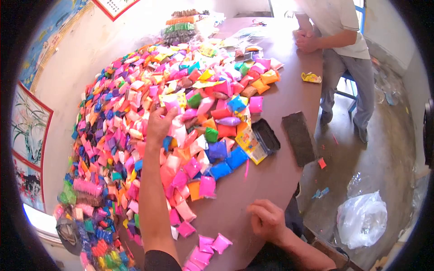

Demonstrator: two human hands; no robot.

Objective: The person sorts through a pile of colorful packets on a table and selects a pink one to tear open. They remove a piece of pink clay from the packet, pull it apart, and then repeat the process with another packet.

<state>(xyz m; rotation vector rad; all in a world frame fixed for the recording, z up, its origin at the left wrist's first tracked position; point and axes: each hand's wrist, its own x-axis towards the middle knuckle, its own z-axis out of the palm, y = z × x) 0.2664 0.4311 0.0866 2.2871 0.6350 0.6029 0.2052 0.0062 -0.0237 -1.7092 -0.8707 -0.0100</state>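
My left hand reaches far into a large heap of small soft coloured packets. Its thumb and fingers close around a pink packet, beside a yellow printed packet. Over the near part of the table, my right hand is curled into a loose fist, and nothing shows in it. Several bright pink packets lie together near the table's front edge, between my two forearms. Blue packets and more pink ones form the heap's near right side.
On the brown table are an open black box, a yellow printed card, a dark flat slab and a yellow wrapper. Another person stands at the far right with hands together. A plastic bag lies on the floor.
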